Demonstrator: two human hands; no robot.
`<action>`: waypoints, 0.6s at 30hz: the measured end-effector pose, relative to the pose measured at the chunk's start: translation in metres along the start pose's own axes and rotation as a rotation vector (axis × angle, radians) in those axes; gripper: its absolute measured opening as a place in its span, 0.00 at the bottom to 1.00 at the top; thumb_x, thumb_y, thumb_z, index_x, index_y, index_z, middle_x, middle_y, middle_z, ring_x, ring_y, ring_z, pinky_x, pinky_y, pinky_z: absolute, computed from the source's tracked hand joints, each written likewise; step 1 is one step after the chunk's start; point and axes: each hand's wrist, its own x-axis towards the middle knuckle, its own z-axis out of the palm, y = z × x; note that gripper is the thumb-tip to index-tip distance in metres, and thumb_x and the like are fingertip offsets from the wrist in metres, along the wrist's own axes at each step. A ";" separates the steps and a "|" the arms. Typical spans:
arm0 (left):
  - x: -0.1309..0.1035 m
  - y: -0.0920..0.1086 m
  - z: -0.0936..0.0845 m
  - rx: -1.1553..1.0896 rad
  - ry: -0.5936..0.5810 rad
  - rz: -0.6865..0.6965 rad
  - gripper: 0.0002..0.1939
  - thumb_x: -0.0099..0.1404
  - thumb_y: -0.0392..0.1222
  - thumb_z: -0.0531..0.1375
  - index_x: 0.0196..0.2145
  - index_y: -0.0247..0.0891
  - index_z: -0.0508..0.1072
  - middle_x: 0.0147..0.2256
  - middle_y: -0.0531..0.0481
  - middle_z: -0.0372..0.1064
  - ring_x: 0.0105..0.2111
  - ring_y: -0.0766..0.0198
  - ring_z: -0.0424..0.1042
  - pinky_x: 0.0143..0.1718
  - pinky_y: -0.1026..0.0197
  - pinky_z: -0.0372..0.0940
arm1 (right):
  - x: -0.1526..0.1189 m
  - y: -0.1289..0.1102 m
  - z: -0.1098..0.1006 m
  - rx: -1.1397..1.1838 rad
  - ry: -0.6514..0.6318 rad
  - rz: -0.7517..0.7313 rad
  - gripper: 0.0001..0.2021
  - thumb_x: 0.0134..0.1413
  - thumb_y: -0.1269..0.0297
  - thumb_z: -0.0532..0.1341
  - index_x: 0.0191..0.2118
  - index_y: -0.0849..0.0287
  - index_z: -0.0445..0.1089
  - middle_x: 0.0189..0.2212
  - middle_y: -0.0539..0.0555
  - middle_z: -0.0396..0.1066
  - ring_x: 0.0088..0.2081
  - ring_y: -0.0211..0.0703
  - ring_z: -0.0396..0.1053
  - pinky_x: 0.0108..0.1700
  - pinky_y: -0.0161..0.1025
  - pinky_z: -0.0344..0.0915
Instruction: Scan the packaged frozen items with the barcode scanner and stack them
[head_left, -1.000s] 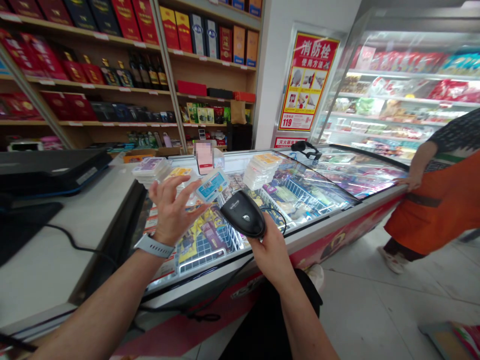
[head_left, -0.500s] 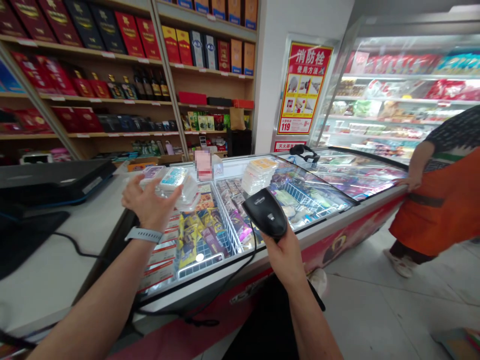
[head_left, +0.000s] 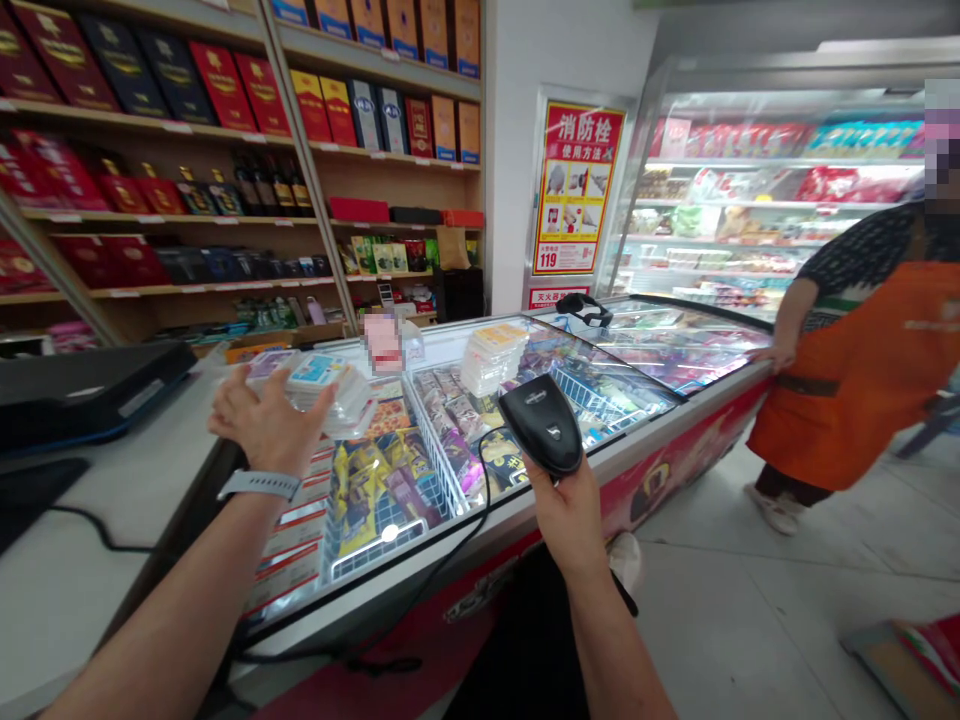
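My right hand (head_left: 566,505) is wrapped round the handle of a black barcode scanner (head_left: 541,422), held above the freezer's near edge, its cable hanging down to the left. My left hand (head_left: 270,420), with a light wristband, is spread with fingers apart at stacked clear packs (head_left: 330,388) with blue and purple labels, on the freezer's left end. Its fingertips are over or against the near side of the packs; whether they touch is unclear. A second stack with yellow labels (head_left: 493,358) stands on the glass further right.
The glass-topped freezer (head_left: 637,440) runs to the right. A counter (head_left: 67,610) with a black device (head_left: 90,395) is at left. A person in an orange apron (head_left: 862,370) stands at right, one hand on the freezer's edge. Boxes and bottles fill the shelves behind.
The view has turned slightly right, so most things sit further left. The scanner is a little further right relative to the freezer. More of the person in the apron shows.
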 end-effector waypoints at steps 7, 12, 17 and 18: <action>-0.004 0.012 -0.008 -0.061 0.043 0.078 0.37 0.61 0.61 0.63 0.60 0.35 0.66 0.67 0.32 0.51 0.66 0.37 0.49 0.62 0.33 0.45 | 0.001 0.003 -0.009 0.022 0.058 0.017 0.20 0.58 0.56 0.62 0.53 0.62 0.73 0.48 0.61 0.76 0.52 0.55 0.73 0.54 0.47 0.68; -0.015 0.058 0.003 -0.252 -0.167 0.251 0.31 0.62 0.56 0.64 0.58 0.40 0.67 0.60 0.39 0.63 0.62 0.44 0.59 0.63 0.42 0.50 | 0.000 0.008 -0.009 0.056 0.083 0.033 0.20 0.58 0.56 0.63 0.53 0.61 0.73 0.49 0.60 0.76 0.53 0.55 0.72 0.57 0.49 0.66; -0.030 0.119 0.065 -0.525 -0.584 0.154 0.44 0.53 0.57 0.69 0.62 0.37 0.61 0.61 0.35 0.62 0.63 0.41 0.58 0.65 0.45 0.51 | 0.001 0.008 -0.012 0.081 0.122 0.036 0.23 0.58 0.56 0.64 0.57 0.61 0.71 0.52 0.61 0.75 0.55 0.55 0.71 0.58 0.50 0.65; -0.033 0.129 0.081 -0.537 -0.612 0.143 0.49 0.50 0.57 0.71 0.63 0.35 0.59 0.62 0.34 0.61 0.64 0.40 0.57 0.65 0.44 0.52 | 0.001 0.007 -0.013 0.077 0.124 0.033 0.23 0.58 0.56 0.64 0.57 0.61 0.71 0.52 0.61 0.75 0.55 0.55 0.71 0.58 0.50 0.65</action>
